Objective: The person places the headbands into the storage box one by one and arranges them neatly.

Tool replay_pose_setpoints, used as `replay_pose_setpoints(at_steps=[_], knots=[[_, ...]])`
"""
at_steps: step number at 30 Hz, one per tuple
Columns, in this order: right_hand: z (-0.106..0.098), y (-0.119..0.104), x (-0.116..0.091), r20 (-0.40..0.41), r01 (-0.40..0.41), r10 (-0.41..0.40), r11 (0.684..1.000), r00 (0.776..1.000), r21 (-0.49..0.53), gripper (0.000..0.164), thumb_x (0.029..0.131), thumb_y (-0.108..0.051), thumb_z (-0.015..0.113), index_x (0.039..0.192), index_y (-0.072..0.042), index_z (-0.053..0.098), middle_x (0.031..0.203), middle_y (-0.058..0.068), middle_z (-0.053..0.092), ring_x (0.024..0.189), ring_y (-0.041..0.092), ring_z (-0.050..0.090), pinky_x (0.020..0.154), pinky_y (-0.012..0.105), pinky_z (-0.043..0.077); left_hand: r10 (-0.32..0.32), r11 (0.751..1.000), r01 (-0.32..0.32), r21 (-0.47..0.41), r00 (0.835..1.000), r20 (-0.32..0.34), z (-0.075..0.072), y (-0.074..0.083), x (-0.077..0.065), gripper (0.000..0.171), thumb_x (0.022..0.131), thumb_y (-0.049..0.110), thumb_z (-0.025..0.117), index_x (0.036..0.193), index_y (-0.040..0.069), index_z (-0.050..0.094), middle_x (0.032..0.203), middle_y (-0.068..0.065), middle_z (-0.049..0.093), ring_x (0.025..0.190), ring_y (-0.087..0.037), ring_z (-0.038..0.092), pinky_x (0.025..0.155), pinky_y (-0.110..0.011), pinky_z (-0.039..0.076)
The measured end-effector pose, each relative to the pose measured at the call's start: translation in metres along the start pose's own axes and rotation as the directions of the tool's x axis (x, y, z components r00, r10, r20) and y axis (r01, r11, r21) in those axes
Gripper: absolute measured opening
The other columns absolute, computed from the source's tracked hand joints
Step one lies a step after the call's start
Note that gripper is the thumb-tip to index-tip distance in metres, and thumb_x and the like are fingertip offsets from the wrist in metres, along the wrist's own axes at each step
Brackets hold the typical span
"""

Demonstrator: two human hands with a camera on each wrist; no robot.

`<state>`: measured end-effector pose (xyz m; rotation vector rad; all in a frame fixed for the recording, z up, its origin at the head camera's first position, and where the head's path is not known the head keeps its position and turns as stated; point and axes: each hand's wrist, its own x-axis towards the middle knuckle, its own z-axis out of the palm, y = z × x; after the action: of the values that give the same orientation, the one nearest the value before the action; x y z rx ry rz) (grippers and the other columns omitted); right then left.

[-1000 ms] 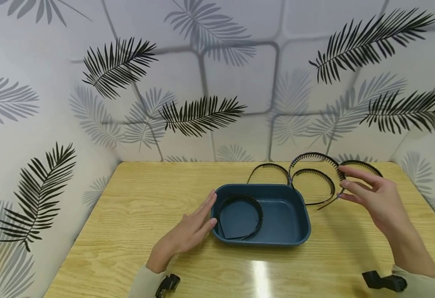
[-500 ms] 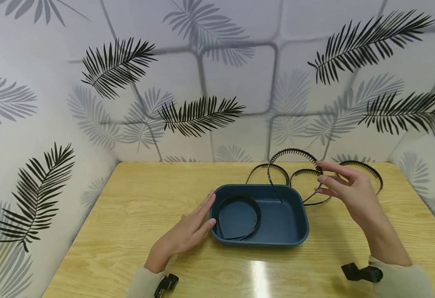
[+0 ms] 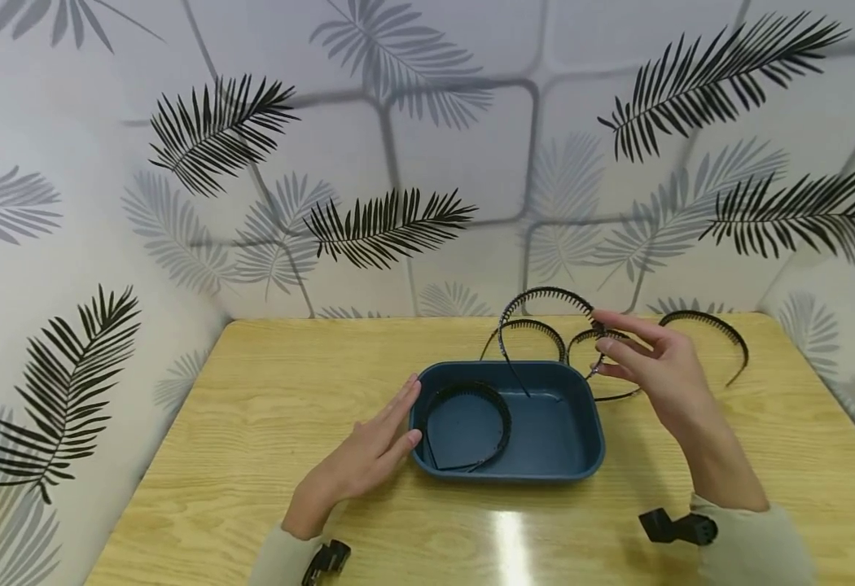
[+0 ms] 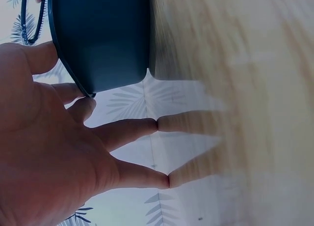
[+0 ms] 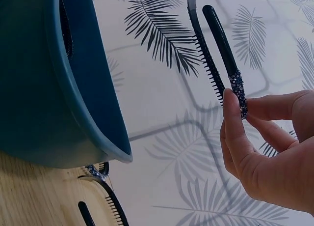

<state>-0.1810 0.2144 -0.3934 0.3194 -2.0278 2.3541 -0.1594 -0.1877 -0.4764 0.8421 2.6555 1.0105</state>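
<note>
A toothed black headband with glittery trim is pinched by my right hand, raised at the back right of the blue bin. One tip of it overlaps the bin's inside in the head view. The right wrist view shows thumb and fingers on its glittery part. My left hand rests against the bin's left end. In the left wrist view its fingers are spread, some at the rim and two fingertips touching the table. Another black headband lies inside the bin's left half.
Behind the bin are two more headbands, one at its back edge and one partly hidden by my right hand. A further headband lies at the back right of the wooden table. A leaf-patterned wall rises behind.
My right hand has carried the glittery headband leftward, from right of the bin to over its back edge. The left hand keeps its place at the bin's left end.
</note>
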Motion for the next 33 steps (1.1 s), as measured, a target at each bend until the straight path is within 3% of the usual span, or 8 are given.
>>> replay_pose_setpoints(at_steps=[5,13,18,26,33], knots=[[0.008,0.005,0.003,0.009,-0.008,0.008,1.000,1.000,-0.010,0.042,0.099,-0.003,0.068,0.140,-0.001,0.062,0.136,0.002,0.061,0.099,0.011,0.070,0.082,0.032,0.059,-0.006,1.000,0.006,0.008,1.000,0.006,-0.001,-0.002,0.000,0.068,0.112,0.041,0.038,0.167,0.019,0.005,0.173,0.000,0.002,0.155,-0.024,0.013,0.101,-0.087,0.014],[0.027,0.021,0.003,0.014,-0.011,0.012,1.000,1.000,-0.028,0.040,0.099,-0.005,0.070,0.138,-0.002,0.065,0.135,0.002,0.062,0.102,0.013,0.070,0.083,0.035,0.059,-0.010,1.000,0.010,0.022,1.000,-0.003,-0.001,-0.002,-0.001,0.067,0.112,0.040,0.039,0.167,0.020,0.006,0.173,0.001,0.003,0.155,-0.026,0.016,0.100,-0.087,0.015],[0.037,0.034,0.002,0.023,-0.035,0.035,0.999,0.999,-0.020,0.042,0.098,-0.003,0.069,0.139,0.005,0.061,0.134,0.004,0.062,0.099,0.014,0.070,0.082,0.035,0.059,-0.021,1.000,0.021,0.018,1.000,0.006,-0.001,-0.002,-0.001,0.068,0.112,0.042,0.038,0.167,0.022,0.005,0.172,0.004,0.001,0.155,-0.025,0.016,0.101,-0.086,0.016],[0.042,0.047,0.004,0.004,-0.074,0.074,0.997,0.997,0.010,0.045,0.098,-0.001,0.068,0.140,0.011,0.057,0.136,0.004,0.055,0.107,0.014,0.067,0.084,0.034,0.059,-0.034,0.999,0.034,0.019,0.999,0.009,0.000,-0.002,0.001,0.068,0.112,0.042,0.039,0.167,0.023,0.004,0.172,0.008,-0.001,0.155,-0.022,0.015,0.102,-0.085,0.015],[0.046,0.056,0.004,0.017,-0.096,0.096,0.995,0.995,-0.009,0.045,0.098,0.000,0.068,0.141,0.009,0.057,0.137,0.008,0.060,0.102,0.012,0.068,0.083,0.035,0.059,-0.027,0.999,0.027,0.017,1.000,0.007,0.001,-0.001,0.001,0.068,0.112,0.041,0.039,0.167,0.022,0.005,0.172,0.005,0.001,0.154,-0.026,0.017,0.101,-0.086,0.015]])
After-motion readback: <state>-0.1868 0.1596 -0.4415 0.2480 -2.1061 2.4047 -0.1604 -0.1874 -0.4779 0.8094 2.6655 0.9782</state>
